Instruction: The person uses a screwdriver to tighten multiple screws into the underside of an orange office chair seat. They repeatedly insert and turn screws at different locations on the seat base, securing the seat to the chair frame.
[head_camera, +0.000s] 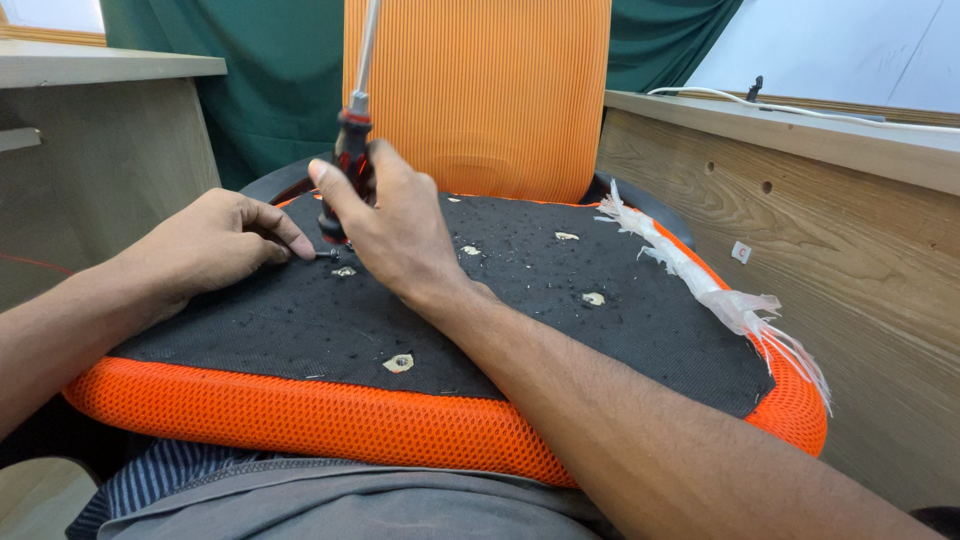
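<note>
An orange mesh chair seat (300, 420) lies upside down across my lap, its black fabric underside (560, 310) facing up. My right hand (395, 225) grips a screwdriver (350, 150) with a black and red handle, shaft pointing up. My left hand (215, 245) rests on the black fabric and pinches a small dark screw (325, 255) beside a bolt hole (344, 271). Several other bolt holes (398, 363) show as pale torn spots in the fabric.
An orange ribbed chair back (480, 90) stands behind the seat. A strip of torn white plastic wrap (700, 280) lies along the seat's right edge. Wooden desk panels stand to the left (110, 150) and right (800, 230). A green curtain (270, 70) hangs behind.
</note>
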